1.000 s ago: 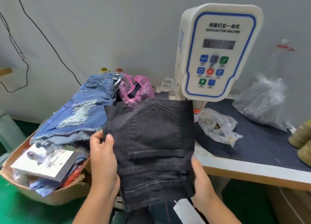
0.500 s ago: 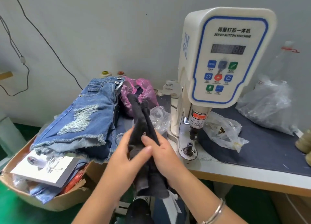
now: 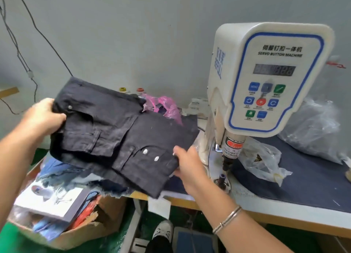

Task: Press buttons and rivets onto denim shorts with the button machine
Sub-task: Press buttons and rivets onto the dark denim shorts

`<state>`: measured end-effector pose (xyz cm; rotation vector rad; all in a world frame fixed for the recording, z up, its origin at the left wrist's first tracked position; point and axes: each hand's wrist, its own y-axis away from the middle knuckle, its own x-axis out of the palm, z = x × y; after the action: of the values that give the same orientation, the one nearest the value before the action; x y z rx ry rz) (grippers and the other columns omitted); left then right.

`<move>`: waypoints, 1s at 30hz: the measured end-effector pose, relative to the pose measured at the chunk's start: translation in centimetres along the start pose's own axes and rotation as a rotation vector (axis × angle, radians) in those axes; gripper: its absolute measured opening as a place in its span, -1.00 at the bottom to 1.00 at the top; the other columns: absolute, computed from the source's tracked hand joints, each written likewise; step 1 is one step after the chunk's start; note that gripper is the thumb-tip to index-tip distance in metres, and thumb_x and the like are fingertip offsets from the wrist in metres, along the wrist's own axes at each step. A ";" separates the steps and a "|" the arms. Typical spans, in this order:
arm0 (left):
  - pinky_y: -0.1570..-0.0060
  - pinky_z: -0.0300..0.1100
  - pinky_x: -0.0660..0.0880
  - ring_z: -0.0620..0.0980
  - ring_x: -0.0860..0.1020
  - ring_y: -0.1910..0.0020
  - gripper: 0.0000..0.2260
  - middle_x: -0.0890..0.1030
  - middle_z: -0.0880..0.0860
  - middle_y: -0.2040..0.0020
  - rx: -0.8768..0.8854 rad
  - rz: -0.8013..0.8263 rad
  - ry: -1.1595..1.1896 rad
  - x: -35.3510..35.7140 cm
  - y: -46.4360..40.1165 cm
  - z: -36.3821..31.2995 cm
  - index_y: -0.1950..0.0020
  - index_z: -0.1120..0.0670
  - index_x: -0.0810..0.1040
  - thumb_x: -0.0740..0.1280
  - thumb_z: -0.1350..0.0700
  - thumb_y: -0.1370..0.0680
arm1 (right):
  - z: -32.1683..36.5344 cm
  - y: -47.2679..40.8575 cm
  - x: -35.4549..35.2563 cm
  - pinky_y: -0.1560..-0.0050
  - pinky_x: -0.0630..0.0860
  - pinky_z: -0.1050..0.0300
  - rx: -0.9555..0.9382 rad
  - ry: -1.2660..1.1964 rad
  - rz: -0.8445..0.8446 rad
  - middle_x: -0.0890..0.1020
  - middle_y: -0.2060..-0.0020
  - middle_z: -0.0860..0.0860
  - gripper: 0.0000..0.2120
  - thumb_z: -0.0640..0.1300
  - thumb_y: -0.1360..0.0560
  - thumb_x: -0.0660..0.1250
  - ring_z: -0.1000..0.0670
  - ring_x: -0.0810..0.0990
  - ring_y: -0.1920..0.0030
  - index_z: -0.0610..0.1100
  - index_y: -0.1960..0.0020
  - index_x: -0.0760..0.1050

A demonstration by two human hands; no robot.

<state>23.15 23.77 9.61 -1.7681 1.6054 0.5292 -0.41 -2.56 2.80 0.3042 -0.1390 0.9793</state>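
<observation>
1. The black denim shorts (image 3: 121, 138), bunched upright between both hands half a second ago, are now spread flat and swung left.
2. The left hand (image 3: 44, 117) grips their far-left edge, fingers curled.
3. The right hand (image 3: 190, 163) pinches the right edge, beside the button machine (image 3: 266, 77), above the desk (image 3: 313, 186).

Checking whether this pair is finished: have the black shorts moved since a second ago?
Yes. The black shorts have swung left, away from the button machine, and now hang over the cardboard box, gripped by the left hand and right hand.
</observation>
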 end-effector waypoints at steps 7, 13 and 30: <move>-0.23 0.14 0.38 0.26 0.35 -0.34 -0.40 0.34 0.20 -0.42 0.293 0.043 -0.592 6.1 3.0 -3.4 -0.49 0.08 0.27 0.31 0.25 -0.45 | -3.6 0.0 -1.1 -0.15 0.51 -0.02 0.014 1.009 0.140 0.47 -0.19 -0.16 -0.57 -0.06 -0.59 0.15 -0.18 0.55 -0.12 -0.14 -0.41 0.17; -0.08 -0.04 0.41 0.10 0.50 -0.21 -0.60 0.57 0.02 -0.25 0.973 0.192 -0.514 13.9 4.9 -12.9 -0.27 0.01 0.56 0.21 0.30 -0.49 | -4.7 0.4 -0.6 0.00 0.57 -0.14 -0.081 1.227 0.258 0.52 -0.10 -0.20 -0.52 -0.02 -0.59 0.09 -0.25 0.61 0.05 -0.07 -0.47 0.07; -0.27 0.16 0.35 0.27 0.28 -0.40 -0.58 0.21 0.17 -0.46 0.365 0.470 -0.604 25.1 -0.6 -14.0 -0.45 0.19 0.27 0.19 0.21 -0.59 | -5.8 -0.8 -1.4 -0.19 0.46 0.14 -0.015 1.051 0.260 0.57 -0.20 -0.04 -0.36 0.06 -0.53 0.17 -0.03 0.55 -0.16 0.17 -0.53 -0.04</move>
<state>25.66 -3.79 1.85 -0.8436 1.5367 0.8304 -0.64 -2.31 -3.19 -0.2743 0.7873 1.2836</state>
